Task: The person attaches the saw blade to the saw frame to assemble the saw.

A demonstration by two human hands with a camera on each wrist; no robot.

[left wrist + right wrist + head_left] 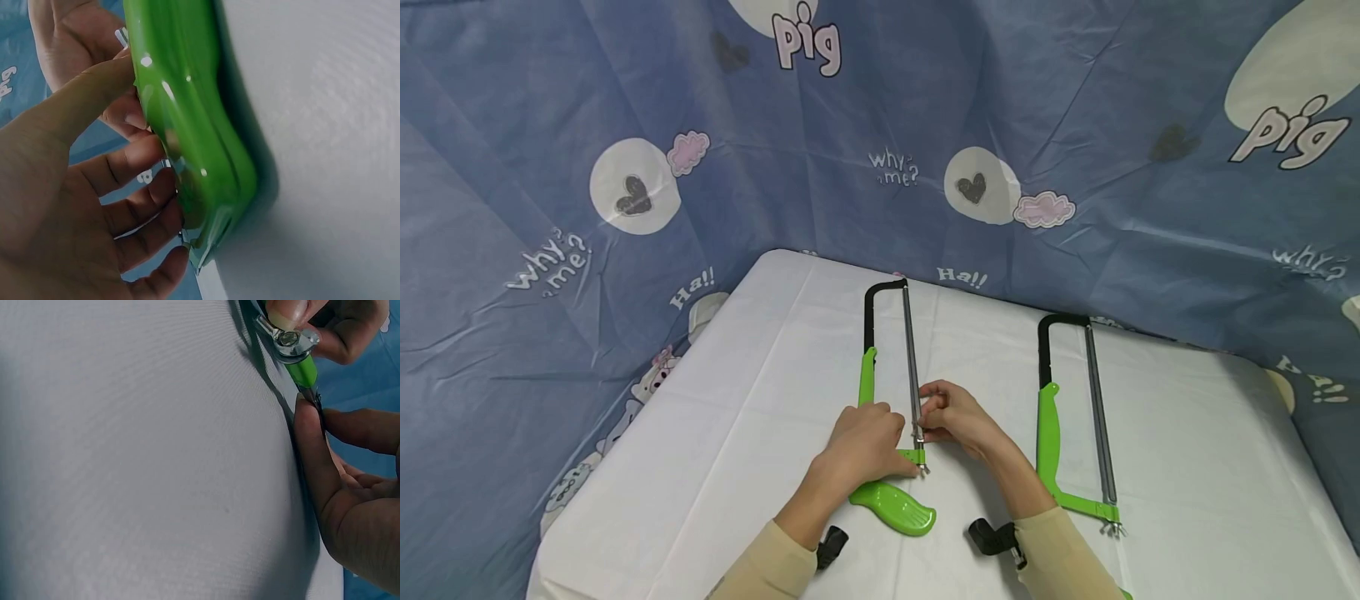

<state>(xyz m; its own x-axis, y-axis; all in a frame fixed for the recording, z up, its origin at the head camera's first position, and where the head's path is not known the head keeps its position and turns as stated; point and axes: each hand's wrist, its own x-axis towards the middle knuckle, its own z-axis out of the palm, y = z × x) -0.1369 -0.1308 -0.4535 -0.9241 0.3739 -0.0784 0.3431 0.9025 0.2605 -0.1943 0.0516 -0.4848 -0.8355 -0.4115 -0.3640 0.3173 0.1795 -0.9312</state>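
A hacksaw with a black and green frame [867, 375] lies on its side in the middle of the head view, its grey blade [911, 350] to the right. My left hand [867, 442] holds its lower green frame, the thumb at the wing nut [289, 340] by the blade's near end. The curved green handle [187, 94] fills much of the left wrist view. Between thumb and finger, my right hand [962, 421] pinches the blade close to that same end. The left fingers partly hide the frame.
A second, similar hacksaw [1048, 433] lies to the right, its handle mostly hidden by the right sleeve. Both lie on a white-covered table [737, 433]. Behind and to the left hangs a blue printed cloth [850, 208]. Black wrist mounts [992, 536] stick out near the sleeves.
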